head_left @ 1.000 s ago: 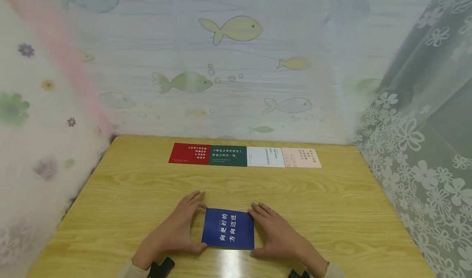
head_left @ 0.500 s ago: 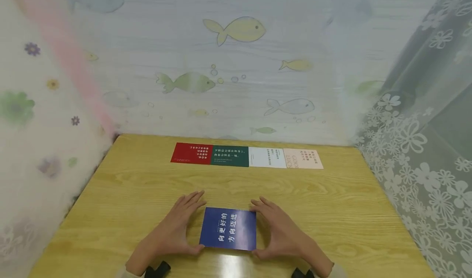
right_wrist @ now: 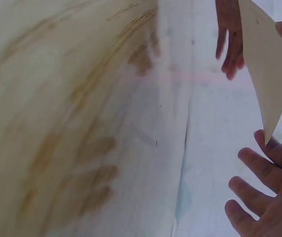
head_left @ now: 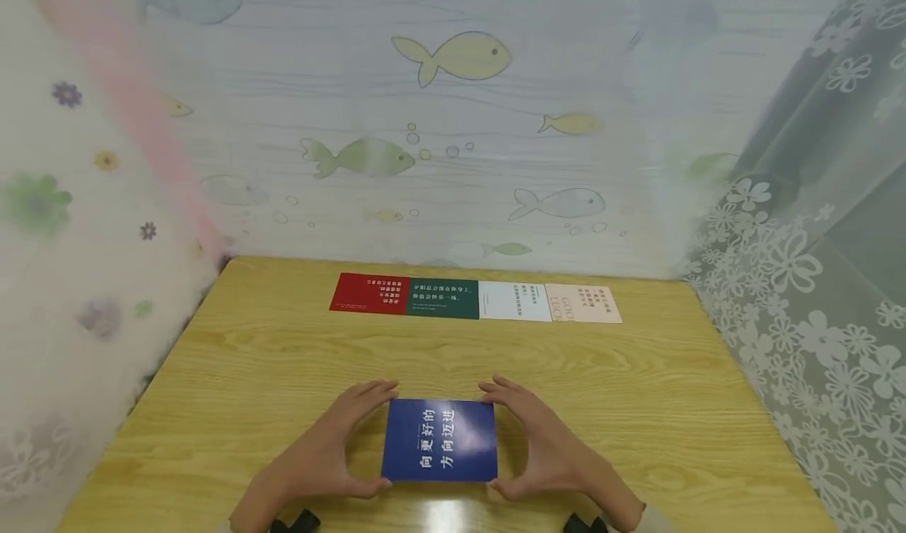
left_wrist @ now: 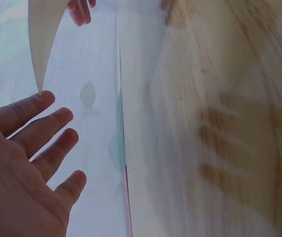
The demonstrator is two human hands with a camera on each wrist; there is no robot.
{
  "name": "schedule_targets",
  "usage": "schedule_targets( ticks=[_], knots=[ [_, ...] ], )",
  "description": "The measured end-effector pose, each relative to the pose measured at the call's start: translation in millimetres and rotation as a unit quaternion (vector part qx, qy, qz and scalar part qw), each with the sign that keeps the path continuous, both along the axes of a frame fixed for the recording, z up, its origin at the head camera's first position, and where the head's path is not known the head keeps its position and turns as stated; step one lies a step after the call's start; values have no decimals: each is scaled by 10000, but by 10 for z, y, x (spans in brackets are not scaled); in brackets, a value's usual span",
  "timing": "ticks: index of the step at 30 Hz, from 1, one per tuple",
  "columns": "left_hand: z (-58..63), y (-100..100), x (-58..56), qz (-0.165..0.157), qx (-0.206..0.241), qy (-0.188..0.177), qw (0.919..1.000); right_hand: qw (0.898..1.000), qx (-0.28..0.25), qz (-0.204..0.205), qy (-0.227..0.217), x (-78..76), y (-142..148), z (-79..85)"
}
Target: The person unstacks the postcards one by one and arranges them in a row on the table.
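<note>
A blue card [head_left: 406, 442] with white Chinese characters is held up between both hands in the head view, bowed a little and raised off the wooden table. My left hand [head_left: 322, 450] grips its left corners between thumb and fingertips. At the opposite edge, my right hand [head_left: 552, 446] holds the right corners the same way. The right wrist view shows the card's pale underside [right_wrist: 266, 64] and one corner resting at a fingertip of the right hand [right_wrist: 269, 187]. From the left wrist, the card [left_wrist: 44, 39] appears nearly edge-on; the other fingers of that hand are spread.
Along the back of the wooden table [head_left: 283, 360] lie a red card [head_left: 354, 293], a green card [head_left: 442, 309], a white card [head_left: 495, 301] and a pale pink card [head_left: 580, 313] in one row. Behind them rises a fish-patterned curtain [head_left: 453, 163]; lace [head_left: 800, 321] hangs at the right.
The blue card has come up from the table toward the camera, and both hands rose with it, spreading slightly apart. Cards in the back row stay where they were.
</note>
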State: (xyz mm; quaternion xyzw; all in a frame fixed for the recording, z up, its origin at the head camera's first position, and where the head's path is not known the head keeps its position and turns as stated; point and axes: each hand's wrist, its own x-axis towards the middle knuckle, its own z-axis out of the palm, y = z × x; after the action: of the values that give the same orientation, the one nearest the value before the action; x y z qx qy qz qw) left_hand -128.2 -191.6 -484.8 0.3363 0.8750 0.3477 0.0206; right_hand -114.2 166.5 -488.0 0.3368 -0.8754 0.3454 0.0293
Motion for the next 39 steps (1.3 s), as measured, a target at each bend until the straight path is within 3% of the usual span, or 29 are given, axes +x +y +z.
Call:
schedule_targets(
  ticks=[15,21,24,31,39],
  knots=[
    [7,-47,-30,-61,606,505,9969,9984,-495,-22,-282,-54,14,77],
    [0,-53,-32,-27,814,516,9953,9958,-895,207,-7,-106,-31,95],
    [3,-70,-36,-23,1002,694,9925,9944,-996,318,147,-135,-61,104],
    [26,-127,-64,-239,1495,1001,9834,9960,-826,350,24,-185,-100,131],
    [67,-245,-95,-182,1636,1097,9802,9955,-756,558,-76,-312,-212,139]
  ],
)
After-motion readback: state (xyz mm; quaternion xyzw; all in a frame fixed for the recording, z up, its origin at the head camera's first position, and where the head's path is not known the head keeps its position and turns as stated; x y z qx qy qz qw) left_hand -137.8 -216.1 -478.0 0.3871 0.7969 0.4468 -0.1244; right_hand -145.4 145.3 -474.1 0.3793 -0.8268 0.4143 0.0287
